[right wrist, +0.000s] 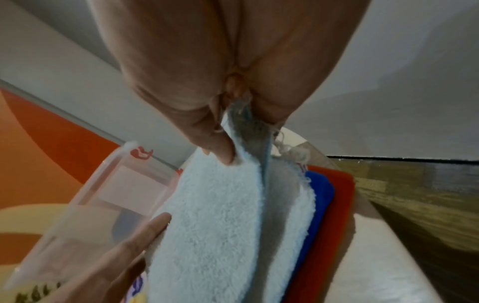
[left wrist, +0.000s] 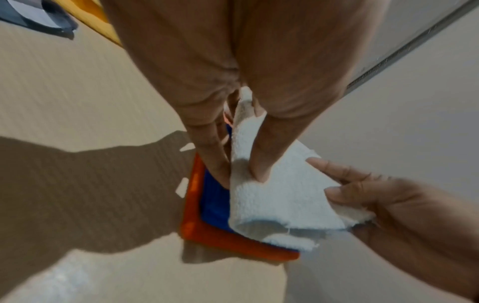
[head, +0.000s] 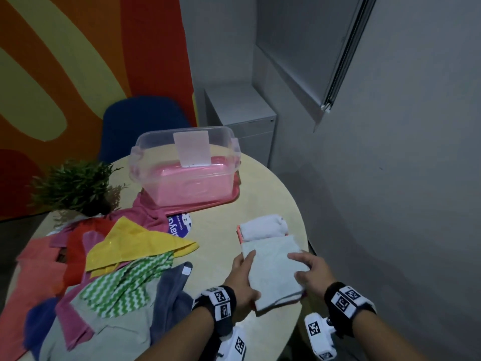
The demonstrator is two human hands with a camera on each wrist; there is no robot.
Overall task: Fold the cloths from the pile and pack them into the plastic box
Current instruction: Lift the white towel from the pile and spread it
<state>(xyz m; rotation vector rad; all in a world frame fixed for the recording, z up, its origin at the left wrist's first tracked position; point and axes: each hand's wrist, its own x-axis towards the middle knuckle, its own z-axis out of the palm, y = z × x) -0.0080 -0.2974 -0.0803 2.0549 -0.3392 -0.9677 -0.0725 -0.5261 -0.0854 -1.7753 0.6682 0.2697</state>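
Observation:
A pale folded cloth (head: 273,272) (left wrist: 279,196) (right wrist: 220,215) is held flat just above the round table (head: 260,183). My left hand (head: 243,272) (left wrist: 241,176) pinches its left edge, thumb on top. My right hand (head: 309,272) (right wrist: 233,147) pinches the right edge. Under it lies a stack of folded cloths: an orange one (left wrist: 233,239) (right wrist: 337,205), a blue one (left wrist: 215,205) (right wrist: 318,188) and a white one (head: 263,227). The clear plastic box (head: 184,162) (right wrist: 90,194) stands open behind, on a pink lid. The loose pile of cloths (head: 117,269) is spread at the left.
A potted plant (head: 75,188) stands at the table's far left. A blue chair (head: 145,121) and a grey cabinet (head: 247,118) are behind the table. The table's edge (head: 304,230) curves close on the right, with a grey wall beyond.

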